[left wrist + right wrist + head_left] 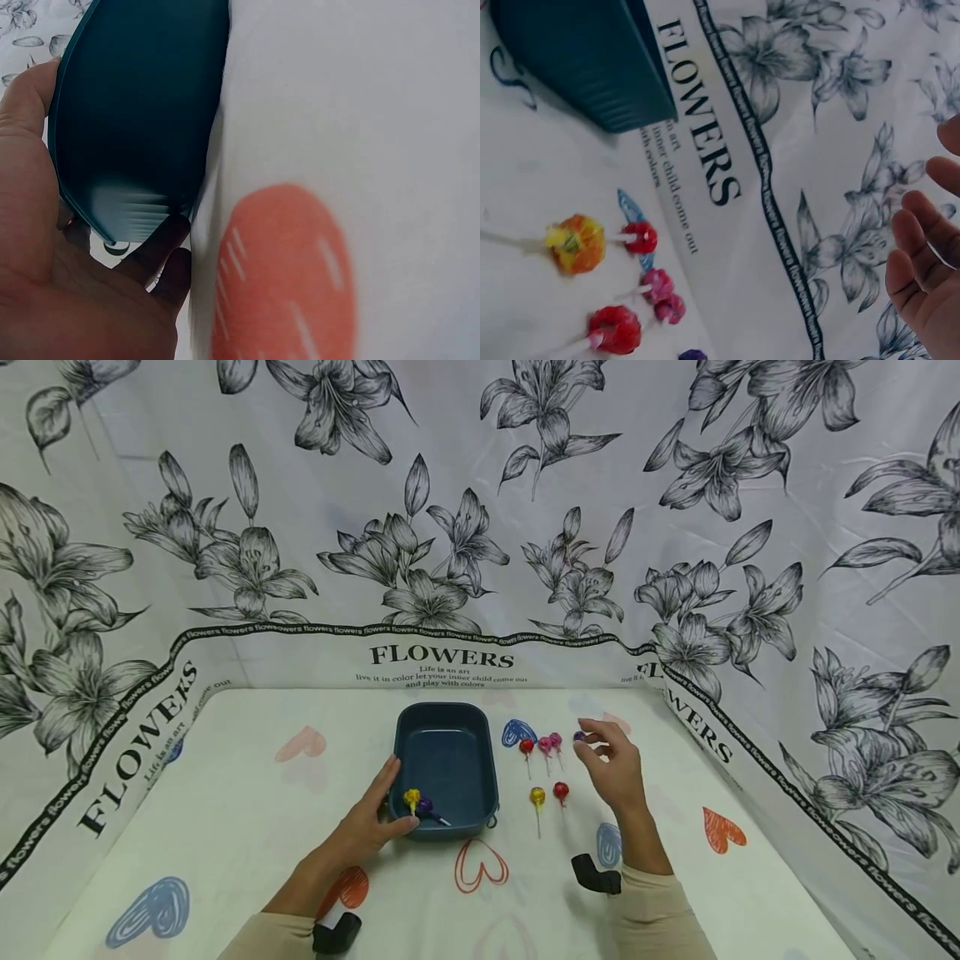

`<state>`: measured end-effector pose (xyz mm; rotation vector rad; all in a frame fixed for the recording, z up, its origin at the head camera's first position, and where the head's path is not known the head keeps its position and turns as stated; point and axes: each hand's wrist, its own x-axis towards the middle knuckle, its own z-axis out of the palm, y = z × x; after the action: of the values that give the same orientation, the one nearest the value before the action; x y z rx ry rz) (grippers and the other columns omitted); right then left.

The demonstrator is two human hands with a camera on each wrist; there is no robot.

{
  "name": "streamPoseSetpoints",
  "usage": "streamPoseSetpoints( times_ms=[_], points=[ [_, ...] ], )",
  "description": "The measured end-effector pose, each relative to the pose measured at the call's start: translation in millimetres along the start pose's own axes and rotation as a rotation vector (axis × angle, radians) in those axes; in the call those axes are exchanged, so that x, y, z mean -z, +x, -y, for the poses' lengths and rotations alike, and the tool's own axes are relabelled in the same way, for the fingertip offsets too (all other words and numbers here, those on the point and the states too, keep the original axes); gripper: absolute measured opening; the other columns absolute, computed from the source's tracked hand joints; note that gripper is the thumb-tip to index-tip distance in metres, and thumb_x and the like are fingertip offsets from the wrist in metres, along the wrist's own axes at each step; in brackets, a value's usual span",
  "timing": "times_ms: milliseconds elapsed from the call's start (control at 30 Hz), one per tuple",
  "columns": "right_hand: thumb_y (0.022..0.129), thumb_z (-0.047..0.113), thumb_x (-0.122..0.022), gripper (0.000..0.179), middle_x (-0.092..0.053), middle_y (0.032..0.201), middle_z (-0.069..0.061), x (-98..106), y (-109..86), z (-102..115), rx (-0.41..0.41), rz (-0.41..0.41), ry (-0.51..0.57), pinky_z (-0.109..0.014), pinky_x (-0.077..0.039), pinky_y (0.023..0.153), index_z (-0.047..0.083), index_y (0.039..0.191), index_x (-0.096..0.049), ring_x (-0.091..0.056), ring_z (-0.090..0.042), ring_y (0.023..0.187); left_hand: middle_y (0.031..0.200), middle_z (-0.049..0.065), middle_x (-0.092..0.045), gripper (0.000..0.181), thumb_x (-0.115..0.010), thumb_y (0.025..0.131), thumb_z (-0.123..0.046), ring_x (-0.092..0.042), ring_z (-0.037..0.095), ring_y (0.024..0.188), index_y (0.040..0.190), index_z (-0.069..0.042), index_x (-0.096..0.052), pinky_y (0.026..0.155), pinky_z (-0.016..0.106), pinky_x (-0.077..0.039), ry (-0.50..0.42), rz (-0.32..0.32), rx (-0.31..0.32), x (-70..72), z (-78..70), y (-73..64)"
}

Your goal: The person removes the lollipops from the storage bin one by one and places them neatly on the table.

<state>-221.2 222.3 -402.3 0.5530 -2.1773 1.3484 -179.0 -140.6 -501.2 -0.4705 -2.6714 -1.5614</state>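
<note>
A dark teal rectangular box [442, 831] stands open-topped on the table, with a yellow lollipop [412, 800] and a purple lollipop [425, 808] inside at its near left. My left hand [371, 814] grips that near left corner, thumb at the rim and fingers against the outer wall, as the left wrist view confirms. To the right of the box, my right hand [613, 764] hovers beside another purple lollipop [579, 737], partly hidden in the head view. In the right wrist view its loosely bent fingers [911, 229] are apart from that lollipop [694, 354].
Between box and right hand lie a red lollipop [527, 747], two pink lollipops [545, 745], a yellow lollipop [537, 796] and a second red lollipop [561, 790]. A heart-printed white cloth [247, 793] covers the table. Flower-printed curtains [442, 664] enclose the back and sides.
</note>
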Motion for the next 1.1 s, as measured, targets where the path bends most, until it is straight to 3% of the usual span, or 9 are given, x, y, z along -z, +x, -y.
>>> streamPoseSetpoints(
  times_ms=[100,400,567,767,900,1100],
  points=[
    [0.08,-0.002,-0.058,0.029,-0.054,0.099,-0.01,-2.9,6.6,31.8,0.033,0.005,0.041,-0.028,-0.043,0.069,0.001,0.108,-0.058,-0.051,-0.029,0.084,0.143,-0.013,0.002,0.089,-0.066,0.075,-0.035,0.0,0.018,0.129,0.14,-0.03,-0.005,0.098,0.052,-0.009,0.005,0.0,0.008,-0.3,0.5,0.2],
    [0.08,-0.002,-0.058,0.033,-0.053,0.104,-0.011,-29.8,15.2,62.1,0.074,0.073,0.128,-0.033,-0.045,0.072,0.001,0.113,-0.055,-0.051,-0.032,0.086,0.142,-0.014,0.003,0.089,-0.066,0.075,-0.036,0.0,0.018,0.129,0.138,-0.036,-0.003,0.098,0.052,-0.009,0.032,0.002,0.029,-0.6,-0.5,1.3],
    [0.08,0.0,-0.058,0.033,-0.052,0.103,-0.009,-50.3,16.2,68.0,0.055,0.132,0.178,-0.042,-0.046,0.069,0.003,0.113,-0.054,-0.053,-0.027,0.084,0.143,-0.014,0.003,0.089,-0.066,0.075,-0.036,0.0,0.018,0.129,0.138,-0.034,-0.003,0.098,0.052,-0.009,0.022,0.005,0.03,-1.0,0.0,0.4],
    [0.079,-0.002,-0.059,0.034,-0.053,0.1,-0.016,-78.0,17.9,65.3,0.072,0.197,0.257,-0.042,-0.045,0.065,-0.001,0.112,-0.054,-0.053,-0.031,0.082,0.143,-0.011,0.002,0.089,-0.066,0.075,-0.033,0.0,0.019,0.129,0.139,-0.033,-0.004,0.098,0.052,-0.008,0.012,0.004,0.014,0.1,-1.7,0.4],
    [0.079,0.001,-0.06,0.034,-0.054,0.1,-0.014,-97.9,17.6,59.9,0.052,0.254,0.246,-0.038,-0.045,0.065,0.001,0.112,-0.054,-0.054,-0.028,0.081,0.144,-0.008,0.002,0.089,-0.066,0.076,-0.033,-0.001,0.021,0.129,0.14,-0.028,-0.005,0.097,0.053,-0.009,0.014,0.005,0.017,0.5,-4.2,-0.6],
    [0.081,0.007,-0.06,0.035,-0.053,0.102,-0.009,-125.1,14.7,51.8,0.015,0.359,0.207,-0.034,-0.046,0.066,0.008,0.115,-0.054,-0.054,-0.024,0.081,0.144,-0.008,0.002,0.088,-0.065,0.076,-0.034,-0.001,0.021,0.129,0.14,-0.03,-0.004,0.097,0.054,-0.008,0.017,0.003,0.025,-0.3,-4.3,-1.8]
  ],
)
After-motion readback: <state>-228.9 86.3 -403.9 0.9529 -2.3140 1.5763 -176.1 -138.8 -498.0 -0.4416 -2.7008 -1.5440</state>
